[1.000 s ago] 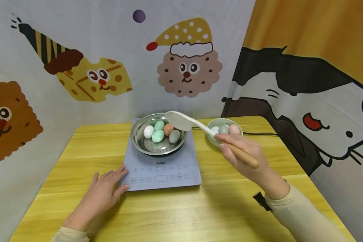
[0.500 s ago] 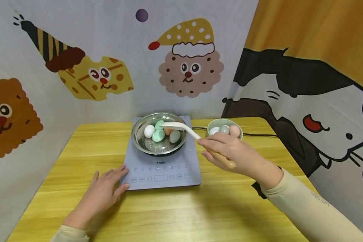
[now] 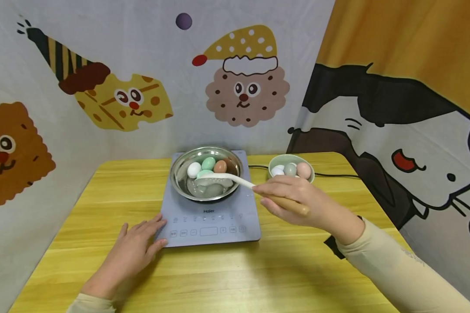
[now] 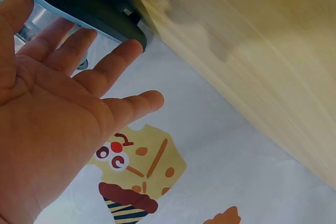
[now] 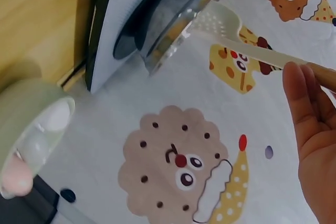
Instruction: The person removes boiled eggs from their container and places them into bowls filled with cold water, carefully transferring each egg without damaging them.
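Observation:
My right hand (image 3: 303, 195) grips the wooden handle of a white slotted spoon (image 3: 239, 179). The spoon's perforated head (image 5: 220, 22) dips inside a round steel pan (image 3: 186, 189), overlapping a grey-green egg (image 3: 213, 190). A white egg (image 3: 194, 170), a brown egg (image 3: 220, 166) and green eggs (image 3: 209, 164) sit beside it in the pan. Under the pan is a pale induction cooker (image 3: 215, 224). My left hand (image 3: 131, 245) lies with fingers spread at the cooker's left front edge; the left wrist view shows its straight fingertips right at the cooker's rim.
To the right of the cooker stands a light green bowl (image 3: 271, 177) with several eggs in it. A black cable (image 3: 337, 175) runs behind the bowl along the wooden table (image 3: 219, 282). A printed cartoon curtain (image 3: 141, 34) hangs close behind the table.
My right hand has moved left, and the slotted spoon has come down from above the pan into it, onto the near side by the grey-green egg. The left hand has stayed put.

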A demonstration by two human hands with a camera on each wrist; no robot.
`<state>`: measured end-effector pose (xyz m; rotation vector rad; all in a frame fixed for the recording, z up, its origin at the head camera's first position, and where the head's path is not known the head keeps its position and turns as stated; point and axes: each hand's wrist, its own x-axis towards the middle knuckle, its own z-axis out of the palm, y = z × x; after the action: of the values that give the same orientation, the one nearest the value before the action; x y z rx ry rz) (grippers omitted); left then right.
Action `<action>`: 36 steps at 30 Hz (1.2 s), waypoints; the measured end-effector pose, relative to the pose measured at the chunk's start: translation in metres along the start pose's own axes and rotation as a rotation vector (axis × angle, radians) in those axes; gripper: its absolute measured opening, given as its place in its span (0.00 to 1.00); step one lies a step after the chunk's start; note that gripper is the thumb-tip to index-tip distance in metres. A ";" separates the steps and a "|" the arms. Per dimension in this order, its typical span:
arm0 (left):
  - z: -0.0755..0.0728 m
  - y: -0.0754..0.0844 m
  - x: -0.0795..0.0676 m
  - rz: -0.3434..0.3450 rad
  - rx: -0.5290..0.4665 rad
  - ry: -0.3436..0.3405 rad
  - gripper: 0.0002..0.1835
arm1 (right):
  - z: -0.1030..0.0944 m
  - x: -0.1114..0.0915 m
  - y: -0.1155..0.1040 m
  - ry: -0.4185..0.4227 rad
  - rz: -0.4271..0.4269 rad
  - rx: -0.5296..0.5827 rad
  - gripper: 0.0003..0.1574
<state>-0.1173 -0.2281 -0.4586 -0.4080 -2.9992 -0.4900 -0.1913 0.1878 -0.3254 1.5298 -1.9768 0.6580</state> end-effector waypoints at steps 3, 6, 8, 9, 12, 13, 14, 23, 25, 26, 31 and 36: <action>-0.002 0.001 -0.001 0.000 -0.001 0.001 0.31 | 0.006 -0.002 0.003 0.026 0.031 0.082 0.23; -0.003 0.001 -0.002 -0.002 -0.004 0.005 0.30 | 0.015 -0.005 0.009 0.058 0.079 0.154 0.23; -0.003 0.002 -0.002 -0.004 -0.006 0.007 0.30 | 0.021 -0.009 0.014 0.083 0.160 0.255 0.19; -0.003 0.002 -0.002 -0.004 -0.006 0.008 0.30 | 0.023 -0.011 0.017 0.092 0.224 0.327 0.17; -0.002 0.002 -0.002 -0.005 -0.008 0.012 0.30 | 0.030 -0.017 0.024 0.140 0.472 0.573 0.16; -0.002 0.002 -0.002 -0.004 -0.009 0.013 0.30 | 0.032 -0.019 0.026 0.161 0.565 0.644 0.17; -0.002 0.002 -0.002 -0.003 -0.009 0.014 0.30 | 0.033 -0.021 0.028 0.176 0.655 0.696 0.18; -0.002 0.002 -0.001 -0.008 -0.007 0.011 0.31 | 0.037 -0.019 0.047 0.174 0.976 0.826 0.29; -0.002 0.002 -0.001 -0.006 -0.008 0.016 0.31 | 0.036 -0.017 0.049 0.150 0.938 0.823 0.29; -0.002 0.002 -0.001 -0.006 -0.009 0.017 0.31 | 0.036 -0.016 0.049 0.143 0.921 0.819 0.28; -0.002 0.003 -0.002 -0.012 -0.014 0.013 0.31 | 0.040 -0.015 0.053 0.129 0.999 0.868 0.27; -0.001 0.003 -0.002 -0.014 -0.014 0.008 0.31 | 0.049 -0.019 0.058 0.228 1.242 1.053 0.29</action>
<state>-0.1144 -0.2262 -0.4567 -0.3856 -2.9947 -0.5128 -0.2502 0.1818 -0.3763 0.2921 -2.3268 2.4953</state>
